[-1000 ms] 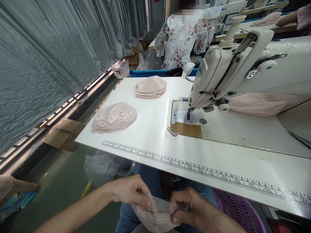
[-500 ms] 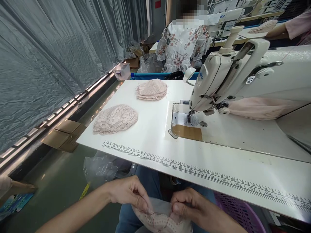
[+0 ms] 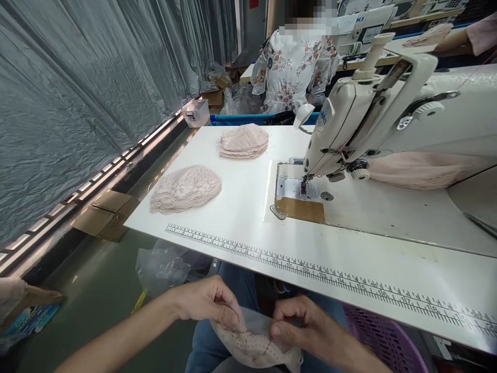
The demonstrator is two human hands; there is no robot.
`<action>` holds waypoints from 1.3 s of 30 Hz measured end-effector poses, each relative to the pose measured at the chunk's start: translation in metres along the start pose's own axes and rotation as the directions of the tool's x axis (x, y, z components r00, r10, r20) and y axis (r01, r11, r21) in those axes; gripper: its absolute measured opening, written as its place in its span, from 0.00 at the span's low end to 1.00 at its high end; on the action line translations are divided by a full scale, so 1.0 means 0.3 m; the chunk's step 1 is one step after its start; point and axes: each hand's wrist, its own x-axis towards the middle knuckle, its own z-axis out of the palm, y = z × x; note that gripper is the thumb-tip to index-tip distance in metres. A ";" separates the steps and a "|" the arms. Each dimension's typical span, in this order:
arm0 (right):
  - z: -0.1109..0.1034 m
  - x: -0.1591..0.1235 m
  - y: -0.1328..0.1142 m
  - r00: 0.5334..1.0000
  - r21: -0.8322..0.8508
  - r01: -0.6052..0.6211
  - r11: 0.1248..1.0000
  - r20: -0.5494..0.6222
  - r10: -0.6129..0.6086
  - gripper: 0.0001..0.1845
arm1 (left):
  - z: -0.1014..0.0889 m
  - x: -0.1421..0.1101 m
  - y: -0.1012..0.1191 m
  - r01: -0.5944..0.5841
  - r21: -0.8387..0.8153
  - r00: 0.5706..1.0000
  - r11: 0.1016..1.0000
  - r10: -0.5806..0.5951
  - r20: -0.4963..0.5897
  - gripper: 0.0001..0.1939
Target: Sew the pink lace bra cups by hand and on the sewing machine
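Observation:
My left hand point(image 3: 207, 303) and my right hand point(image 3: 301, 324) are low over my lap, below the front edge of the white sewing table point(image 3: 240, 217). Both pinch the top edge of a small pink lace piece point(image 3: 252, 344), fingers closed on it, a short gap between them. On the table lie a pile of lace pieces point(image 3: 185, 188) near the left and a second pile point(image 3: 244, 141) further back. The sewing machine point(image 3: 373, 111) stands to the right, its needle point(image 3: 305, 184) over the plate.
A printed ruler point(image 3: 310, 269) runs along the table's front. Pink cloth point(image 3: 419, 168) hangs under the machine arm. A purple basket point(image 3: 382, 342) sits at my right knee. Another person point(image 3: 297, 65) sits beyond the table. Cardboard point(image 3: 104, 217) and a plastic bag point(image 3: 163, 267) lie on the floor at left.
My fingers have shifted slightly along the lace edge and the piece sits a little lower and flatter over my lap. The piles on the table have not moved.

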 end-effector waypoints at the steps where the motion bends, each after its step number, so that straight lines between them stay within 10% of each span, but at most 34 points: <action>1: 0.000 -0.001 0.001 1.000 0.001 0.008 1.000 -0.004 -0.008 0.25 | 0.000 -0.001 -0.002 0.001 0.011 1.000 1.000 -0.001 -0.004 0.22; 39: -0.026 -0.013 -0.019 0.957 -0.120 0.074 0.990 0.289 -0.037 0.22 | 0.047 0.014 -0.010 0.031 -0.072 1.000 0.997 -0.030 0.005 0.22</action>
